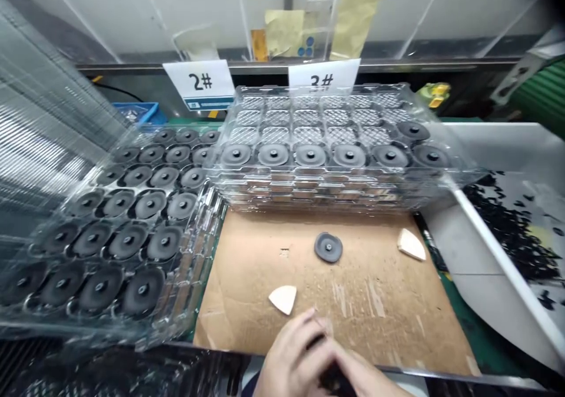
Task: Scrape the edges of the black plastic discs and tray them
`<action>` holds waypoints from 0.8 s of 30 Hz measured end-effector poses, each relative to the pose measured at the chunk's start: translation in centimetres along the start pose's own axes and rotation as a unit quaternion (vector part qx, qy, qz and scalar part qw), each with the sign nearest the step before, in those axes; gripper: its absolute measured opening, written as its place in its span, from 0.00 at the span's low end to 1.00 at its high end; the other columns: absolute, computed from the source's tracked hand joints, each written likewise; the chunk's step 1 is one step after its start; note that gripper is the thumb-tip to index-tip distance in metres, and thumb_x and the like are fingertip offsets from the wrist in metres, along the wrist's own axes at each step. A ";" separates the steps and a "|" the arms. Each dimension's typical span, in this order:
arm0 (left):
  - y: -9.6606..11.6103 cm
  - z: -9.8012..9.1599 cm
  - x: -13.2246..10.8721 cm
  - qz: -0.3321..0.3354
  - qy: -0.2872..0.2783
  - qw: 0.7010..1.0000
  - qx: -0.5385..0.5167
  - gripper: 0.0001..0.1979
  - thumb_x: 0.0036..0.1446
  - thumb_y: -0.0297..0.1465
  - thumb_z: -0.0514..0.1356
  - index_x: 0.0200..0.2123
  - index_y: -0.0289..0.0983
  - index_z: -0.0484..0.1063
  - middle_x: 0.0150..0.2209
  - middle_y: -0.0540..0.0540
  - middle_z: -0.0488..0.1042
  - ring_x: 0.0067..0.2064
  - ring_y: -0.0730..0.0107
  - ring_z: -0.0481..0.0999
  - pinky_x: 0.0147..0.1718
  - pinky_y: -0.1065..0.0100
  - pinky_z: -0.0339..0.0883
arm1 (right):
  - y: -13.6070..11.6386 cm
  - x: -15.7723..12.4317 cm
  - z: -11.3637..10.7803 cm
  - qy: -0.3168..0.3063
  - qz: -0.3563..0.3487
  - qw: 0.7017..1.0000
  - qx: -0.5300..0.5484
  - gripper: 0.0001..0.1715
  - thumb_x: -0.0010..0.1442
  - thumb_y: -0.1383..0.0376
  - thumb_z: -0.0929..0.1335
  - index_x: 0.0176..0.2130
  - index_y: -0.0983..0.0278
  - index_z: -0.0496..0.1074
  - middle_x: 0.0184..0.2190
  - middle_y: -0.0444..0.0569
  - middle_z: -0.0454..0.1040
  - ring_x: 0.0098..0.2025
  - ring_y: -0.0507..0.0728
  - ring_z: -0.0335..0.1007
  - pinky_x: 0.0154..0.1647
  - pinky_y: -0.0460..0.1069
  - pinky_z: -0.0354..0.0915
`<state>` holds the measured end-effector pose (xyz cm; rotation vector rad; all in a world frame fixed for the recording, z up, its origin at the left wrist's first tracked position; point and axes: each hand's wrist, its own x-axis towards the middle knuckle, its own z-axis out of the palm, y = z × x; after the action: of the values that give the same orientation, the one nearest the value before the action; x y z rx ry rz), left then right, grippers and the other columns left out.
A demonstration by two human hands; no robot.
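Near desk (pixel 445 374) edge: my left hand (pixel 291 356), fingers clamped on a dark part (pixel 329 376), probably a disc; right hand (pixel 375 380) beside it, its fingers unclear. I'd hold it by the rim, level.

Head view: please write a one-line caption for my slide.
Left hand and right hand hold a dark part by cardboard, near trays of black discs.

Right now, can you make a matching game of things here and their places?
Things:
1. loose dark grey round disc
2. clear plastic tray full of black discs
3. white paper sign marked 2#
4. small black scraps

Places:
A. inside the white bin
B. left of the brown cardboard mat
C. lying on that mat
D. standing at the back

Pairs: 1-C, 2-B, 3-D, 4-A.
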<state>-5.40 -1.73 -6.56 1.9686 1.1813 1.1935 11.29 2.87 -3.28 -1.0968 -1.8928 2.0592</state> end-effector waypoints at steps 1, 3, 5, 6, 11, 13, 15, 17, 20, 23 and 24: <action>0.0 -0.4 -0.6 -0.115 0.059 0.984 -0.119 0.30 0.53 0.34 0.62 0.59 0.42 0.59 0.54 0.36 0.72 0.57 0.55 0.69 0.52 0.58 0.68 | -0.5 0.5 -0.2 -0.001 -0.005 1.000 0.001 0.50 0.51 0.41 0.65 0.64 0.63 0.55 0.45 0.57 0.75 0.45 0.62 0.74 0.46 0.54 0.69; 0.0 -1.5 -1.5 -0.328 0.190 0.854 -0.358 0.30 0.50 0.38 0.64 0.57 0.46 0.62 0.56 0.37 0.70 0.54 0.50 0.72 0.50 0.55 0.69 | -1.1 1.7 -0.5 0.062 -0.008 0.996 -0.063 0.41 0.59 0.45 0.61 0.64 0.62 0.54 0.43 0.56 0.75 0.36 0.58 0.76 0.42 0.54 0.71; 0.3 -2.9 -1.9 -0.414 0.270 0.692 -0.526 0.27 0.47 0.44 0.64 0.52 0.47 0.68 0.54 0.40 0.71 0.52 0.51 0.74 0.49 0.56 0.70 | -0.8 3.4 -0.2 0.175 -0.010 0.965 -0.197 0.30 0.64 0.52 0.59 0.61 0.59 0.60 0.44 0.55 0.73 0.31 0.57 0.75 0.38 0.56 0.72; 0.5 -3.7 -2.0 -0.417 0.286 0.642 -0.576 0.27 0.45 0.45 0.64 0.50 0.47 0.70 0.54 0.42 0.72 0.52 0.52 0.74 0.50 0.58 0.70 | -0.4 4.2 0.3 0.217 -0.018 0.941 -0.258 0.25 0.64 0.55 0.59 0.58 0.59 0.64 0.45 0.56 0.71 0.32 0.58 0.75 0.37 0.57 0.72; 1.5 -6.4 -2.4 -0.381 0.304 0.587 -0.646 0.26 0.43 0.43 0.66 0.48 0.46 0.73 0.52 0.46 0.74 0.54 0.55 0.72 0.51 0.64 0.68 | 2.3 6.5 3.6 0.224 -0.107 0.921 -0.301 0.17 0.63 0.63 0.59 0.45 0.65 0.72 0.46 0.60 0.71 0.45 0.63 0.73 0.43 0.57 0.70; 2.0 -6.8 -2.5 -0.376 0.297 0.583 -0.656 0.26 0.43 0.42 0.67 0.49 0.45 0.72 0.52 0.46 0.74 0.54 0.55 0.72 0.53 0.63 0.66 | 2.2 6.6 3.9 0.211 -0.139 0.921 -0.295 0.17 0.63 0.64 0.58 0.42 0.65 0.73 0.36 0.56 0.75 0.38 0.61 0.74 0.39 0.56 0.71; 2.4 -7.0 -2.4 -0.381 0.291 0.584 -0.655 0.26 0.43 0.40 0.68 0.48 0.45 0.72 0.52 0.46 0.74 0.54 0.55 0.72 0.54 0.61 0.65 | 0.7 6.5 3.6 0.203 -0.153 0.923 -0.289 0.15 0.63 0.65 0.59 0.42 0.64 0.73 0.30 0.52 0.75 0.33 0.59 0.73 0.35 0.54 0.71; 2.9 -7.0 -2.0 -0.389 0.291 0.596 -0.639 0.27 0.41 0.38 0.69 0.48 0.44 0.72 0.52 0.45 0.74 0.53 0.54 0.73 0.55 0.58 0.64 | -1.9 6.2 3.2 0.212 -0.154 0.924 -0.279 0.14 0.63 0.65 0.61 0.45 0.63 0.71 0.34 0.51 0.76 0.33 0.57 0.73 0.33 0.50 0.70; 3.8 -6.8 -1.2 -0.392 0.293 0.634 -0.598 0.31 0.36 0.38 0.71 0.48 0.40 0.73 0.48 0.43 0.76 0.51 0.55 0.74 0.50 0.62 0.68 | -6.7 4.9 3.6 0.253 -0.205 0.913 -0.245 0.16 0.63 0.65 0.62 0.51 0.61 0.67 0.43 0.51 0.75 0.39 0.55 0.72 0.37 0.49 0.68; 4.5 -6.7 -0.7 -0.399 0.259 0.642 -0.601 0.30 0.35 0.38 0.72 0.45 0.39 0.74 0.43 0.44 0.78 0.48 0.58 0.75 0.47 0.66 0.70 | -10.2 3.0 4.9 0.230 -0.303 0.892 -0.244 0.17 0.62 0.70 0.61 0.50 0.65 0.67 0.38 0.51 0.76 0.37 0.56 0.71 0.39 0.50 0.67; 4.7 -6.6 -0.6 -0.399 0.252 0.637 -0.609 0.29 0.34 0.38 0.72 0.45 0.41 0.74 0.43 0.45 0.78 0.47 0.59 0.76 0.47 0.66 0.70 | -10.8 2.6 5.2 0.194 -0.309 0.897 -0.251 0.16 0.61 0.71 0.60 0.48 0.65 0.68 0.36 0.50 0.76 0.35 0.55 0.71 0.37 0.50 0.67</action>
<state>-9.55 -4.42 -0.06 0.0285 0.8306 1.4003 2.42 2.21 5.20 -0.7483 -2.2111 0.9627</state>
